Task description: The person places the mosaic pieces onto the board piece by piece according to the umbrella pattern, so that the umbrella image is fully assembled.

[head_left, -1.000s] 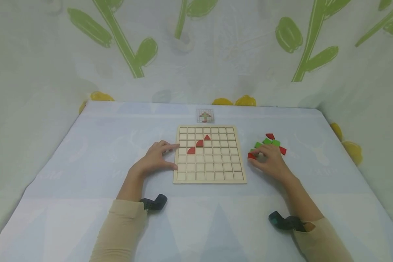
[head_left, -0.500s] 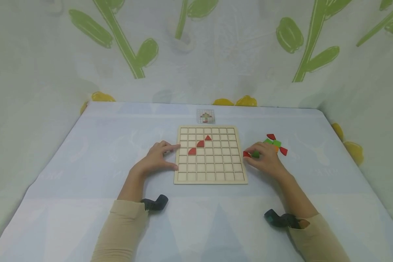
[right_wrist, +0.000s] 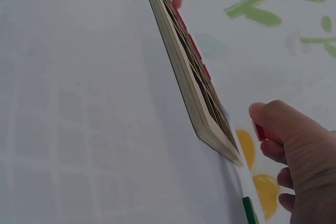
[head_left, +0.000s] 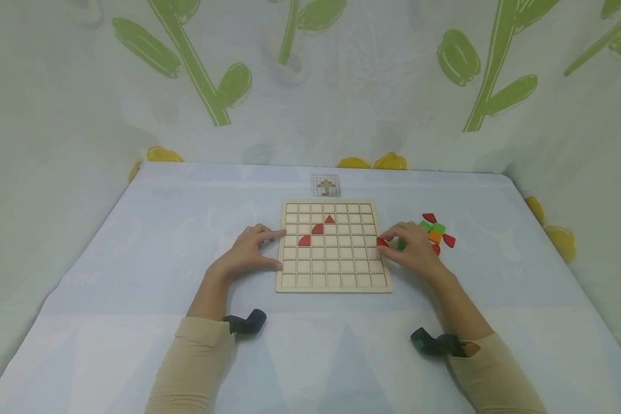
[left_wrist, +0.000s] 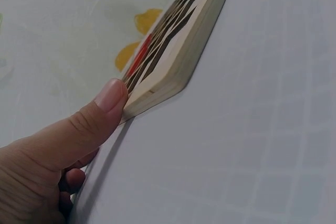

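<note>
My right hand (head_left: 414, 250) pinches a red quarter-circle-like wooden tile (head_left: 382, 242) between thumb and finger, over the right edge of a square wooden grid board (head_left: 338, 281). In the right wrist view the held tile (right_wrist: 259, 131) shows as a red sliver beside the thumb. At the board's left edge, my left hand (head_left: 245, 250) rests with thumb and index finger spread apart, both touching the frame. The left wrist view has the thumb (left_wrist: 107, 100) against the board's side. Three red pieces sit in a diagonal on the grid: two rounded tiles (head_left: 304, 241) and a triangle (head_left: 329, 219).
Right of the board lie several loose tiles: an orange square (head_left: 434, 236), green ones (head_left: 439, 228) and red ones (head_left: 449, 240). A small pattern card (head_left: 326, 186) lies behind the board. Black wrist cameras (head_left: 245, 322) stick out from both wrists.
My right hand has moved left from the loose tiles to the board's right edge, bringing the red tile along. This uncovers the orange square and more tiles. The left hand stays put.
</note>
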{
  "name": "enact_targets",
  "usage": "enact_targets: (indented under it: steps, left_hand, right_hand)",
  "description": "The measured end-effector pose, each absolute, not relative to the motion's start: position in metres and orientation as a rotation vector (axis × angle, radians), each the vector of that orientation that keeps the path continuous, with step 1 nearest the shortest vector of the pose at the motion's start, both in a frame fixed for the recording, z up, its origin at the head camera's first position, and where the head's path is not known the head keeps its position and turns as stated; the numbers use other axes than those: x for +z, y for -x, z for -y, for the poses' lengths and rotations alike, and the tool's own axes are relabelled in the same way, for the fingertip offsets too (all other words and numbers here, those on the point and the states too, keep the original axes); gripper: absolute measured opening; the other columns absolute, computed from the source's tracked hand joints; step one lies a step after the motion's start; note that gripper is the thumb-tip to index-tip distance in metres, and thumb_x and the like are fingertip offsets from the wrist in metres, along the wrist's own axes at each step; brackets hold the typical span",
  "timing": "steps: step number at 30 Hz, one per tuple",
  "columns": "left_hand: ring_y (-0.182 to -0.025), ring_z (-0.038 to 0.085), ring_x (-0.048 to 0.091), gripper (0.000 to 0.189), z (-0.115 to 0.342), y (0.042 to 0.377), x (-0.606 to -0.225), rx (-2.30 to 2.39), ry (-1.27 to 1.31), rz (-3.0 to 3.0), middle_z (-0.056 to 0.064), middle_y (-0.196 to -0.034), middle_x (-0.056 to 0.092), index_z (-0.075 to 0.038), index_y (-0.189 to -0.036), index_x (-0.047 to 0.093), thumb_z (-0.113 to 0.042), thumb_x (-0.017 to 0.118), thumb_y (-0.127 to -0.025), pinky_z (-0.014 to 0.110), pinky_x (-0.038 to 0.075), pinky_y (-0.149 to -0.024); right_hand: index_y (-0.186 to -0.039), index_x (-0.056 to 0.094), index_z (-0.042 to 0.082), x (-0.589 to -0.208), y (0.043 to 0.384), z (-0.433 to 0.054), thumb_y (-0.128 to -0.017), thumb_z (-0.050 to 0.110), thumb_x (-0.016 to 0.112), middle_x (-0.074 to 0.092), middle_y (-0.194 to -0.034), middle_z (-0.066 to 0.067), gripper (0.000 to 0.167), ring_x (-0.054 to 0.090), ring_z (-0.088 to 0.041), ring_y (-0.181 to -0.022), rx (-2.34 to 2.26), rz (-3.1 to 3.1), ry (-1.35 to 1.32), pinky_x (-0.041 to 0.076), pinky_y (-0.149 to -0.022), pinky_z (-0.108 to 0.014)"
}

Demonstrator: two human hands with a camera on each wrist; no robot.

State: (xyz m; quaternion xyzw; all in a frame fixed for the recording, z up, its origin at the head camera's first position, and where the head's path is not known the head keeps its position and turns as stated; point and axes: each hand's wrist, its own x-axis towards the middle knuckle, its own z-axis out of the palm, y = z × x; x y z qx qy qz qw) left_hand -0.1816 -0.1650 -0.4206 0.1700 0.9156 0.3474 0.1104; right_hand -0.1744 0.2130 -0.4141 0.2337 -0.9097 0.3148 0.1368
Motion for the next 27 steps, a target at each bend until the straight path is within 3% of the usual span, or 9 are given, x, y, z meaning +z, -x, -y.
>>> enact_targets:
  steps: [27]
  left_hand:
    - [-0.106,0.022,0.04,0.082,0.165,0.181,-0.422,1.023,-0.468,-2.69,0.004,-0.118,0.05,-0.022,-0.138,0.05,-0.038,0.085,-0.065,0.038,0.035,-0.088]
  right_hand:
    - [-0.095,0.069,0.007,-0.414,0.195,-0.178,-0.076,0.022,0.079,0.067,-0.09,-0.006,0.026,0.053,-0.024,-0.091,0.891,2.739,-0.71,0.03,-0.082,-0.041]
